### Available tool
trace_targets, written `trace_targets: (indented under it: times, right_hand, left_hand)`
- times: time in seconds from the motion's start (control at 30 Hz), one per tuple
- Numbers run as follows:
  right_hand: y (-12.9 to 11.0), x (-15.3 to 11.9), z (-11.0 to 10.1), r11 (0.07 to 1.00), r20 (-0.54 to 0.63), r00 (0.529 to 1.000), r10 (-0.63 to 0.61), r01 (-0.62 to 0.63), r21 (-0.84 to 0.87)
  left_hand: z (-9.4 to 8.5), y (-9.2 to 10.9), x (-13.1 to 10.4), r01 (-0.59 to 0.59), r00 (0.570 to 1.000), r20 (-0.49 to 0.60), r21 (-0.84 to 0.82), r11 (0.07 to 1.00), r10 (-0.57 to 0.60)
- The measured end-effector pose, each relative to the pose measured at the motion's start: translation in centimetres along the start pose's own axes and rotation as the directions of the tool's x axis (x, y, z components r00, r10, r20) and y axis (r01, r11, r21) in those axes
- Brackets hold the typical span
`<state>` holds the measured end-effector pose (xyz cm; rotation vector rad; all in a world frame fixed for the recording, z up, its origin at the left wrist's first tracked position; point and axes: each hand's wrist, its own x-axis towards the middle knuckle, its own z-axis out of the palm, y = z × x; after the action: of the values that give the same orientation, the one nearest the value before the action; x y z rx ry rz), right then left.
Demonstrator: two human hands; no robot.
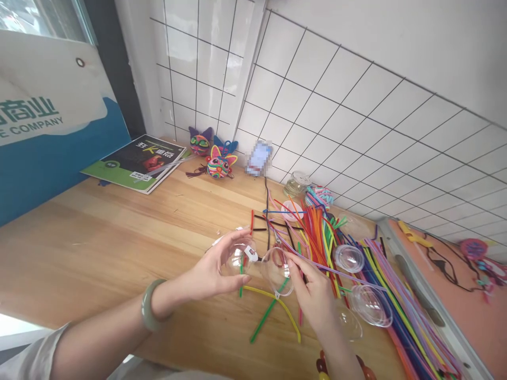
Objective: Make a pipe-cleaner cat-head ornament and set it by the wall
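Note:
My left hand (216,266), a green bangle on its wrist, curves its fingers and thumb around a clear plastic half-ball (235,259). A small white tag or sticker (251,254) shows at that piece's right edge. Between the thumb and fingers of my right hand (315,290) is the rim of a second clear plastic half-ball (273,272), with a small loop at its lower edge. The two pieces are close together above the table; whether they touch is hard to tell. Beneath them lie a green pipe cleaner (263,319) and a yellow pipe cleaner (291,314).
Bundles of coloured pipe cleaners (315,227) spread across the right side, among clear plastic shells (370,305). A glass jar (297,183), a phone (259,158) and colourful cat-faced ornaments (219,162) stand along the wall. A booklet (138,163) lies at the back left.

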<state>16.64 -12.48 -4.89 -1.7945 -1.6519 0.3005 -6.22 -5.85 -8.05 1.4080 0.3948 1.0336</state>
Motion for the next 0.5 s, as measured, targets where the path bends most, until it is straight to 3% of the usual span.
trace_targets:
  times: [0.2,0.3,0.5]
  right_hand:
    - [-0.4,-0.9,0.2,1.000,0.011,1.000,-0.017,0.018,-0.003]
    - [-0.3,-1.4,0.2,1.000,0.008,1.000,0.022,-0.022,-0.006]
    - [-0.2,-2.1,0.0,0.992,-0.007,0.992,0.126,-0.125,0.024]
  left_hand:
    - [0.0,-0.4,-0.1,0.027,0.998,-0.048,-0.075,0.997,-0.031]
    - [0.1,-0.4,0.3,0.042,0.993,-0.095,-0.231,0.972,-0.066]
    - [0.1,-0.1,1.2,0.167,0.968,-0.056,-0.591,0.789,-0.246]
